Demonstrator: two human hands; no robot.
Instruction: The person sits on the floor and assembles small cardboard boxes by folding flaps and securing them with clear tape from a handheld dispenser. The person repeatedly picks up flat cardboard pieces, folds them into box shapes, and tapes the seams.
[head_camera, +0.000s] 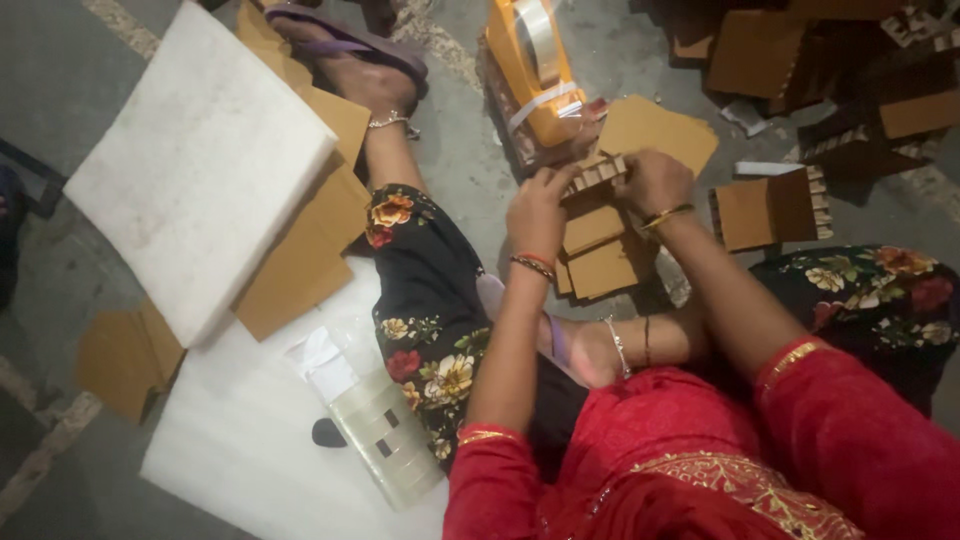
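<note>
I sit on the floor and both hands meet on a small stack of corrugated cardboard pieces (597, 176) in front of me. My left hand (537, 210) grips the stack's left end, fingers curled over it. My right hand (652, 180) holds the right end. Below the stack lie more folded brown cardboard pieces (605, 250). An orange tape dispenser (533, 65) stands just beyond my hands, touching nothing I hold.
A white foam sheet (195, 160) rests on brown cardboard sheets (300, 260) at left. A sleeve of clear tape rolls (385, 430) lies on a white sheet (240, 440). Cardboard dividers (770, 205) and a darker pile (850, 70) sit at right. My sandalled foot (350, 50) stretches ahead.
</note>
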